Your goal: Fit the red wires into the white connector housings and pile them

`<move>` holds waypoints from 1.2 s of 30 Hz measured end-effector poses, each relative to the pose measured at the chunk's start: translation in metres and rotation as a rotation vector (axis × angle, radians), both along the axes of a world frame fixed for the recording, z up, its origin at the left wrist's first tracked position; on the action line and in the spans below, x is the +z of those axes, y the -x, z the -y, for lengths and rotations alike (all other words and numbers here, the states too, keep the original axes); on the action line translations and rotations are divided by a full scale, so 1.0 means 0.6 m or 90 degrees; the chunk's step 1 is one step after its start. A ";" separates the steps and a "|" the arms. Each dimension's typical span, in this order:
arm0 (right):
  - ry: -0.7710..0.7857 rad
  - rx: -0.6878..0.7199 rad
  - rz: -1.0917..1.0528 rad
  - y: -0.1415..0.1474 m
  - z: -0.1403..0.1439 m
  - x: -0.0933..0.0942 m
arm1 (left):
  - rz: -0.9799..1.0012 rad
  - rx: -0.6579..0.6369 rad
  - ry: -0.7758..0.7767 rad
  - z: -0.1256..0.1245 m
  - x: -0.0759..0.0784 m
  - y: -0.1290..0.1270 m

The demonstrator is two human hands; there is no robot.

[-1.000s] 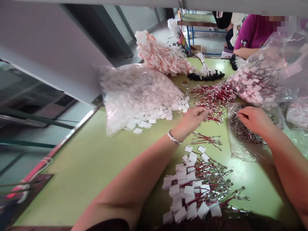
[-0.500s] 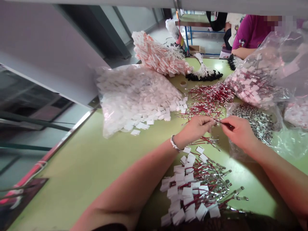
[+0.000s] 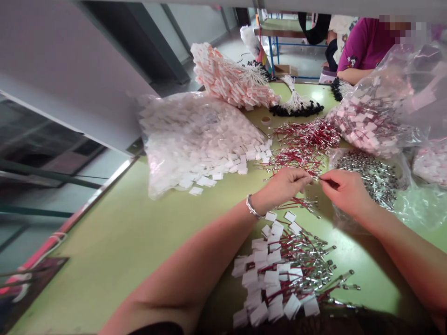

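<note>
Landmark: the red wire pile [image 3: 303,142] in the middle of the green surface [image 3: 139,232]; all places are given from it.
Left hand [image 3: 284,184]: seen just below the pile, fingers pinched together on one end of a thin wire piece [image 3: 315,175].
Right hand [image 3: 344,188]: met fingertip to fingertip with the left, pinched on the other end of the same piece.
Wire piece: held just above the surface, at the pile's lower edge; too small for detail to be told.
Handling: judged light, thin and bendable, with slippery metal ends; best taken by the ends in a fingertip pinch.
Pin bag [image 3: 370,174]: lying open right of the pile, beside the right hand.
Tag bag [image 3: 195,139]: left of the pile, white tags spilt from its mouth.
Tagged wires [image 3: 282,274]: heaped well below the pile, near the body.
Loose wires [image 3: 296,203]: lying under the hands.
Room: bare surface is seen only to the lower left; bags crowd the right side.
Edge: the surface's metal rim [image 3: 104,188] runs far left.
Co-worker: a purple sleeve [image 3: 363,46] is seen beyond the far edge.
</note>
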State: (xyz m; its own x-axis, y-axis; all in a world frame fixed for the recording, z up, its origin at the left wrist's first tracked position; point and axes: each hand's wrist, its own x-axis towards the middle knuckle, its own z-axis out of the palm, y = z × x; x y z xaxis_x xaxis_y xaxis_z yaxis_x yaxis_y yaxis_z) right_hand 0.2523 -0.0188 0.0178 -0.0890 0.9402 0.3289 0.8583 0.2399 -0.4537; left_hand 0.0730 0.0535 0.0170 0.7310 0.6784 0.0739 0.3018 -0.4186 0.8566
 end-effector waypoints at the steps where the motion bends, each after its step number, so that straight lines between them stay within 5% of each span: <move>1: 0.000 0.006 0.030 0.000 0.000 -0.001 | -0.009 -0.002 -0.009 0.000 -0.002 0.000; 6: -0.002 0.075 0.175 -0.005 0.003 -0.003 | -0.129 -0.016 -0.241 -0.003 -0.012 0.002; 9: 0.045 0.138 0.150 -0.012 0.006 -0.003 | -0.233 -0.096 -0.412 -0.002 -0.011 0.007; 12: 0.077 0.161 0.129 -0.015 0.008 -0.005 | -0.314 -0.146 -0.464 0.005 -0.009 0.008; 17: 0.082 0.152 0.037 -0.011 0.008 -0.009 | -0.298 -0.154 -0.412 0.015 -0.011 -0.001; 21: -0.014 0.121 0.012 -0.011 0.005 0.001 | -0.103 -0.121 -0.338 -0.018 0.010 0.017; 24: -0.020 0.117 0.015 -0.011 0.002 0.002 | -0.005 0.036 -0.309 -0.061 0.028 0.054; 29: 0.098 0.174 0.136 -0.010 0.000 -0.013 | -0.311 0.281 -0.217 -0.099 0.016 0.090; 36: 0.034 -0.025 0.155 -0.075 -0.018 0.023 | -0.466 0.274 -0.189 -0.079 -0.001 0.063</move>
State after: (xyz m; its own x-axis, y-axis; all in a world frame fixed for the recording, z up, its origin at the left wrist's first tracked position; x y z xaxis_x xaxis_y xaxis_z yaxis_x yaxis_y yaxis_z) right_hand 0.2972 -0.0081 0.0317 -0.1224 0.9599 0.2522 0.9519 0.1855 -0.2440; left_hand 0.0352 0.1007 0.0163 0.3509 0.9316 -0.0952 0.9114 -0.3165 0.2629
